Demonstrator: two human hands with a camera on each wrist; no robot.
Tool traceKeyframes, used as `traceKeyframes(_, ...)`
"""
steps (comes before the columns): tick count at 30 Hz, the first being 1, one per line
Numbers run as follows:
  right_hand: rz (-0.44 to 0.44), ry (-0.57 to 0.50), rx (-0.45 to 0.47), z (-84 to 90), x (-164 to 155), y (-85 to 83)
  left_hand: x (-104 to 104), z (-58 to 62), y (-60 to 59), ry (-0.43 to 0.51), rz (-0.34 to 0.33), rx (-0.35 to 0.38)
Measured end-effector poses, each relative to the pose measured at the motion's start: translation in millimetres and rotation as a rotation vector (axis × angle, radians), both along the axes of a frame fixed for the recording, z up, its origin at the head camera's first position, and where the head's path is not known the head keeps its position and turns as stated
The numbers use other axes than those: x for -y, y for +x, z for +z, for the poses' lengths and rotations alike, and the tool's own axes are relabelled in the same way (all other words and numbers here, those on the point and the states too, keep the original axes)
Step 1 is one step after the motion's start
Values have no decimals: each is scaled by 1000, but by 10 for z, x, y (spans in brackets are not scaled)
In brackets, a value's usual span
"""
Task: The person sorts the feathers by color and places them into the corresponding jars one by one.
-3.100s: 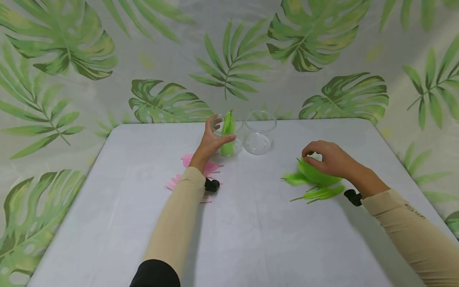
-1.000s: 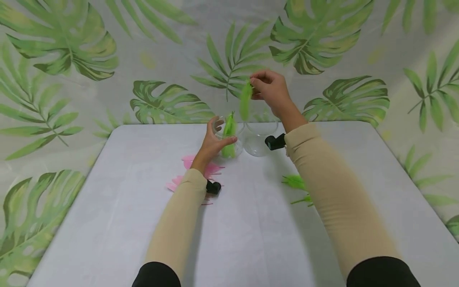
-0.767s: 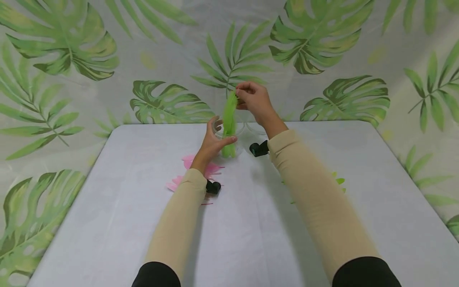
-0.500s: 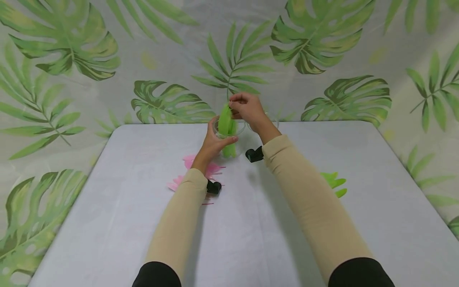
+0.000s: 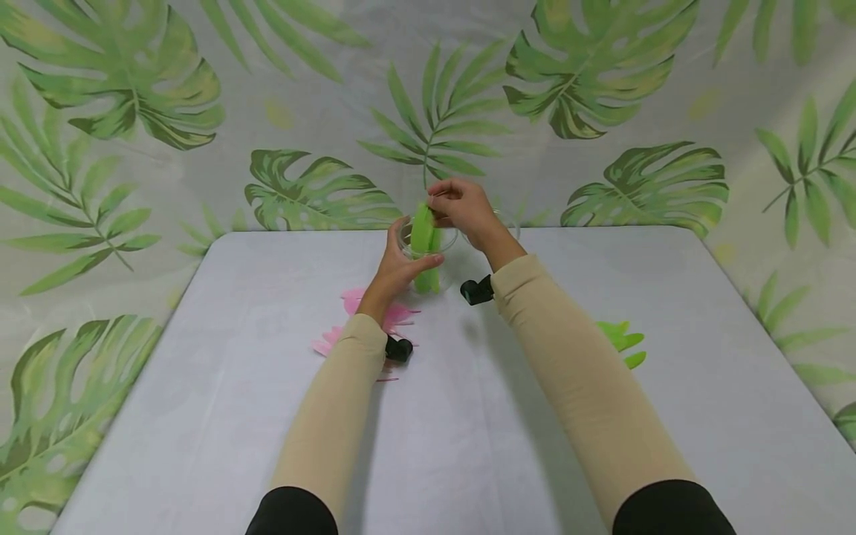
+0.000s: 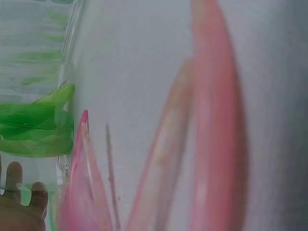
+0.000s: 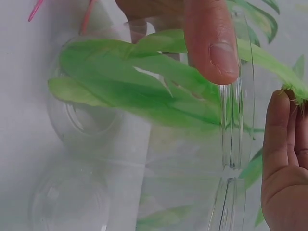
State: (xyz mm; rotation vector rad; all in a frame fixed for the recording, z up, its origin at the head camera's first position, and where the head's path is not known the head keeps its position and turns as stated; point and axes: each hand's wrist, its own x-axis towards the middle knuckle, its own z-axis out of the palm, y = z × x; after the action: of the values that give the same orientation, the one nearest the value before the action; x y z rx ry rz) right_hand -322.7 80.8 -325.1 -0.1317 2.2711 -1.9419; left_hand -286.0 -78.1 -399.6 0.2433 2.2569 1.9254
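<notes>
My left hand (image 5: 396, 266) grips a clear plastic cup (image 7: 232, 139) that stands near the table's far edge. Inside the cup are several green feathers (image 7: 144, 86), seen through its wall. Above the rim my right hand (image 5: 466, 212) pinches a green feather (image 5: 420, 229) by its fluffy quill end, and the feather's vane hangs down into the cup. In the right wrist view the left thumb lies across the cup's rim. Only some fingertips of the left hand show in the left wrist view, behind the cup.
A second clear cup (image 7: 72, 202) stands just right of the held one, partly behind the right hand. Pink feathers (image 5: 351, 303) lie under the left forearm. More green feathers (image 5: 623, 340) lie on the table (image 5: 448, 446), partly hidden by the right sleeve.
My right hand moved from the green feathers on the right to above the cup, carrying a green feather, then lowered it in slightly. The left hand stayed on the cup.
</notes>
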Motion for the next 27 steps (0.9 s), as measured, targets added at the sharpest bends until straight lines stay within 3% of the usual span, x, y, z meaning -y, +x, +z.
traceKeyframes(4, 1, -5, 7, -2, 2, 9, 2, -1, 3, 5, -1, -3)
traceKeyframes(11, 11, 18, 11, -8, -15, 13, 6, -314, -186, 30, 31, -62)
traceKeyframes(16, 16, 26, 10, 3, -29, 26, 6, -254, -163, 29, 25, -32)
traceKeyframes(23, 22, 23, 7, 2, -59, 27, 2, -25, -12, 24, -3, -28)
traceKeyframes(27, 28, 23, 11, 8, -75, 25, -2, 3, 20, 7, -1, -24)
